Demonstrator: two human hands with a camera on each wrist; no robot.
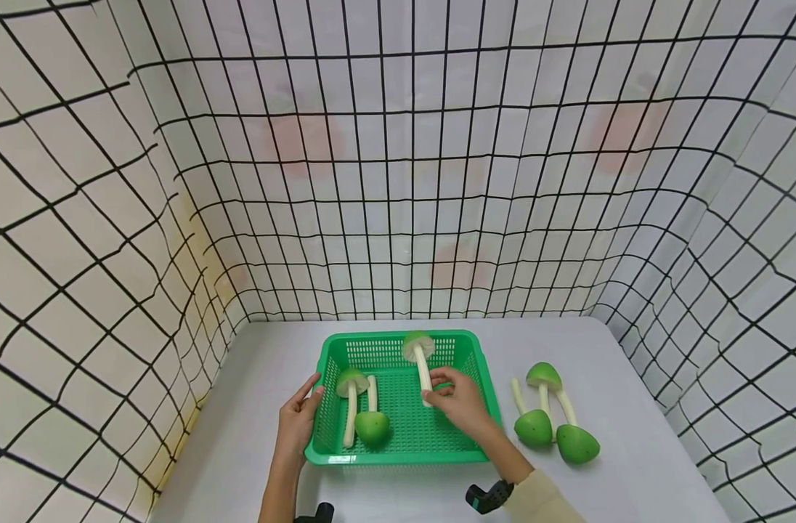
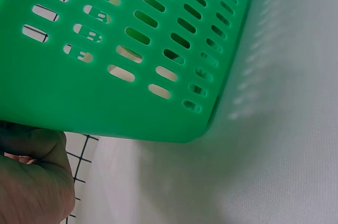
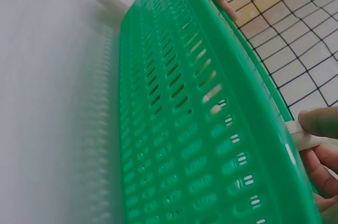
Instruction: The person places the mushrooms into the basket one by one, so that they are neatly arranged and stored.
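A green plastic basket (image 1: 407,458) with slotted walls stands on the table. My left hand (image 1: 298,421) holds its left rim, thumb and fingers at the edge; the left wrist view shows that hand (image 2: 37,174) beside the rim. Over the right part of the basket, my right hand (image 1: 460,399) pinches the pale stem of a toy mushroom (image 1: 423,367), its green cap pointing toward the back wall. In the right wrist view the thumb and fingers (image 3: 322,123) grip the stem end by the rim. Inside, at left, lie two more mushrooms, one cap-back (image 1: 350,407) and one cap-front (image 1: 372,427).
Right of the basket, several green-capped mushrooms (image 1: 534,427) lie in a loose group on the white table (image 1: 633,479). Black wire mesh (image 1: 411,181) stands at the back and both sides, with pale sheeting behind it.
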